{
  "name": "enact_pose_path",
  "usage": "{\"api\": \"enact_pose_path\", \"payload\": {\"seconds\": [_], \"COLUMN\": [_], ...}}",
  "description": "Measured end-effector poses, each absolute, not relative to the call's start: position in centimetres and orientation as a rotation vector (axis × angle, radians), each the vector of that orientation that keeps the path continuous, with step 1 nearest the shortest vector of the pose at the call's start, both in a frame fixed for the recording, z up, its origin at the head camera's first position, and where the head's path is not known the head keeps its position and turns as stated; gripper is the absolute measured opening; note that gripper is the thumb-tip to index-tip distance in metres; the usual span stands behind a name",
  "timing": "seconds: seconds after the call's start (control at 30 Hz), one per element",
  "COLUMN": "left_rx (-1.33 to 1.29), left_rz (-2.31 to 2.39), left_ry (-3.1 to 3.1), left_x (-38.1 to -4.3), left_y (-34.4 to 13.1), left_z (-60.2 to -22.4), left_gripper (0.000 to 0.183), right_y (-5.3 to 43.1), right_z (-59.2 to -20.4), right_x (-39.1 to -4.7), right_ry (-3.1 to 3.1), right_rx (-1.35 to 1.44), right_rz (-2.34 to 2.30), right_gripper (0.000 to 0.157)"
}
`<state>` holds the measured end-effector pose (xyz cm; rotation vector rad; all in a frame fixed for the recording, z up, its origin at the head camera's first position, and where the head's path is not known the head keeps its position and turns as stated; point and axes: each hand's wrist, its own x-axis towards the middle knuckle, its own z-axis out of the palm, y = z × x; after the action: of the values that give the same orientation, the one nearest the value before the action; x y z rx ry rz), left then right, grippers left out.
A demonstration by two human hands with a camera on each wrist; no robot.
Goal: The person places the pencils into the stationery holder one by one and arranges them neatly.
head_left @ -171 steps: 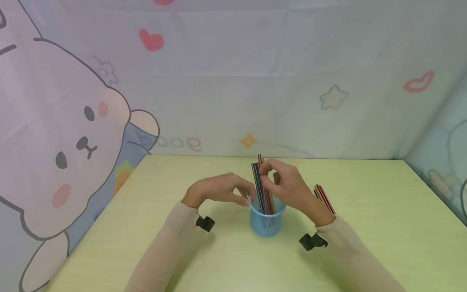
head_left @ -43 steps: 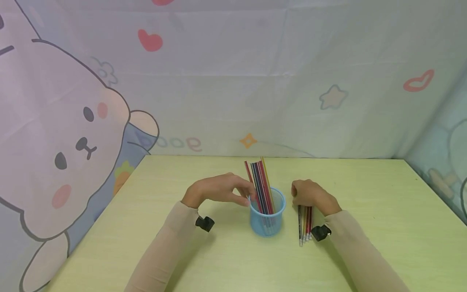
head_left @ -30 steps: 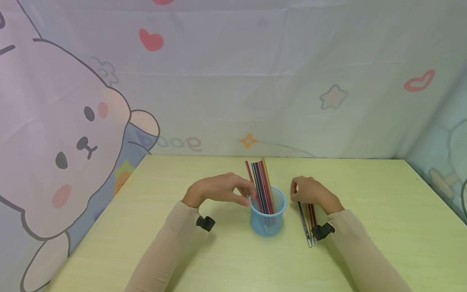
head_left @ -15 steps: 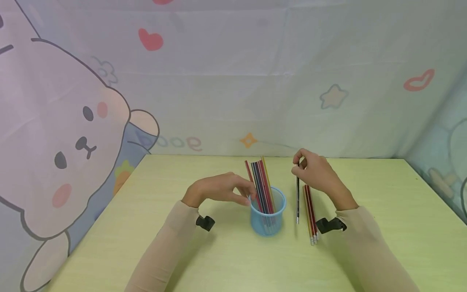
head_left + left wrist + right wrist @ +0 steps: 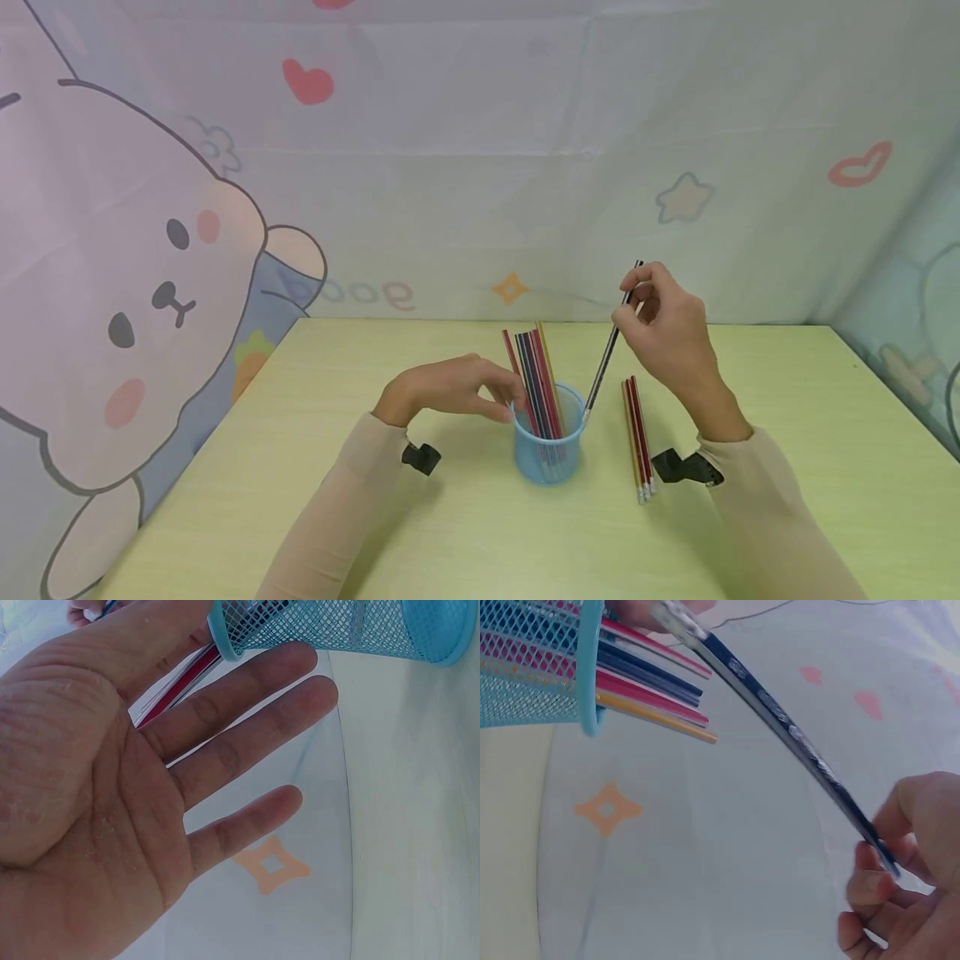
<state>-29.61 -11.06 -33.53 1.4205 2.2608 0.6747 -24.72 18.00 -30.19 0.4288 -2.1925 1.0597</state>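
Note:
A light blue mesh pencil holder (image 5: 547, 461) stands on the table with several red, dark blue and yellow pencils (image 5: 538, 383) leaning inside it. My left hand (image 5: 461, 386) pinches its left rim between thumb and index finger; the other fingers stretch out, as the left wrist view shows. My right hand (image 5: 667, 329) pinches a black and silver-striped pencil (image 5: 604, 367) close to its upper end. This pencil slants down to the left, its eraser end overlapping the holder's right rim in the head view. In the right wrist view its eraser end (image 5: 679, 621) hangs near the holder's mouth.
Several red and yellow pencils (image 5: 637, 437) lie side by side on the table right of the holder, eraser ends toward me. The pale yellow table (image 5: 465, 533) ends at a printed cloth backdrop (image 5: 450, 167).
My right hand has picked the black pencil from the row on the table, raised it and tilted it toward the holder. The left hand has stayed at the rim.

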Motion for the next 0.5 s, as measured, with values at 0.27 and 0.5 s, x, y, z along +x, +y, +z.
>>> {"api": "enact_pose_path", "payload": {"seconds": [0.27,0.5], "left_rx": [1.421,1.426], "left_rz": [0.672,0.679], "left_ry": [2.262,2.247], "left_x": [-29.6,-29.6], "left_y": [-11.1,-11.0], "left_z": [-33.5,-33.5], "left_gripper": [0.012,0.015], "right_y": [16.9,15.3], "right_z": [-30.9,-32.7], "right_x": [-25.1,-25.9], "right_ry": [-2.080,-2.149], "right_rx": [0.472,0.583], "right_rz": [1.016,0.884], "right_gripper": [0.020,0.019]}}
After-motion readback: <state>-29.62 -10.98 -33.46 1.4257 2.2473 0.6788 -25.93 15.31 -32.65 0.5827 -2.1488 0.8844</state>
